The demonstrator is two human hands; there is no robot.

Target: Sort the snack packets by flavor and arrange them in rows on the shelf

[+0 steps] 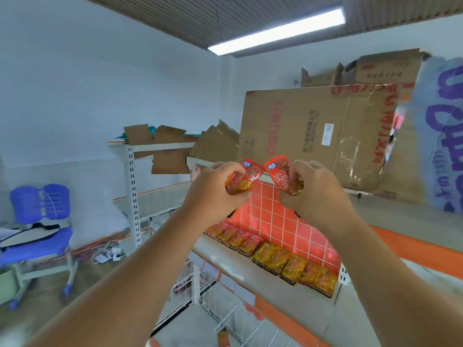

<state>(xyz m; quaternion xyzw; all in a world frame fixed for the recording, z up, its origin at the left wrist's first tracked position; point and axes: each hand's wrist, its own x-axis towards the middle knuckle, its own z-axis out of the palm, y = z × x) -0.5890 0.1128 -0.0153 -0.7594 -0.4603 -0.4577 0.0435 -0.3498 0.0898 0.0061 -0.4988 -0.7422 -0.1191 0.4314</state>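
Here, left hand (213,190) grips one red packet (248,175), right hand (318,192) another (279,169), before a cardboard box (313,131).

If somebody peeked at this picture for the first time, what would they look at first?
Probably the two hands raised in the middle: the left hand grips one red snack packet and the right hand grips a second red packet. Below them, a row lies on the shelf, reddish packets on the left and yellow packets on the right, before a bright red grid panel. A big cardboard box fills the upper right.
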